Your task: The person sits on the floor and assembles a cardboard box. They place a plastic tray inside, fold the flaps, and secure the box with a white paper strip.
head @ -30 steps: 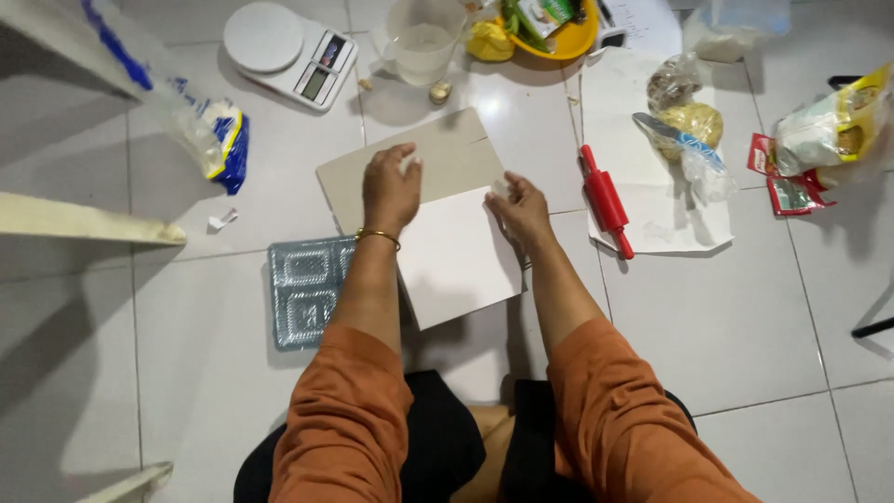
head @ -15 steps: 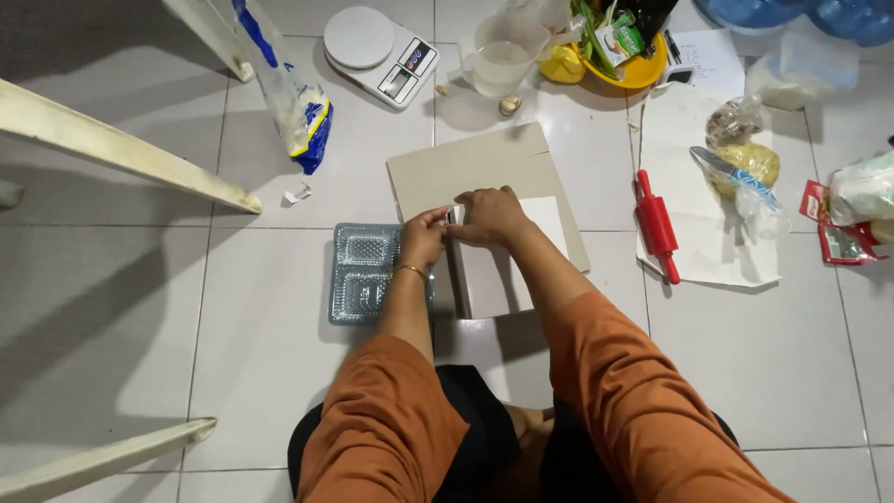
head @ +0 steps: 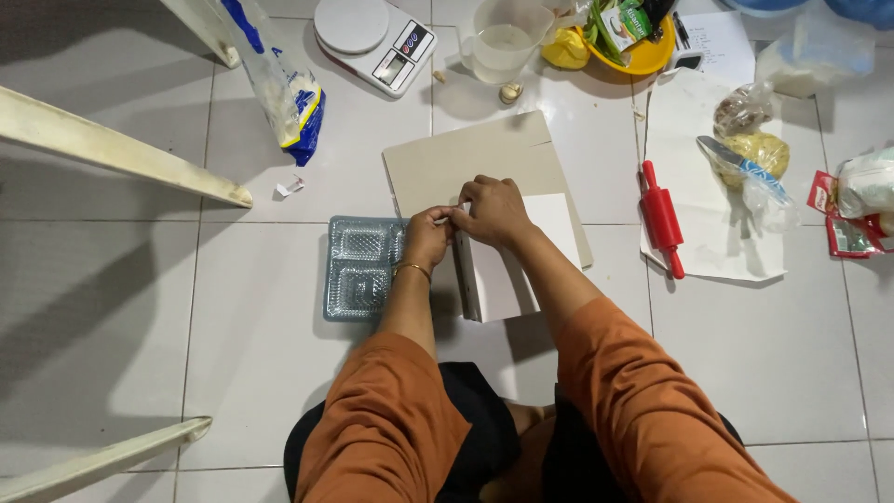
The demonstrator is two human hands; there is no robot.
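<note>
Both hands [head: 466, 224] pinch (fingers closed) the white sheet [head: 507, 265].

Open tile left; clutter right and ahead.
Bare floor [head: 140, 307] lay free beyond the plastic tray [head: 358, 268]; red rolling pin [head: 662, 217] and kitchen scale [head: 374, 42] crowded other sides.

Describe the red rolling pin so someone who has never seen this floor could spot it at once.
Start at the white sheet of paper spread on the tiled floor to the right of the person's hands. The red rolling pin lies along that sheet's left edge, just right of the beige cardboard. It is the only solid red, rod-shaped thing there, with a handle at each end.
</note>
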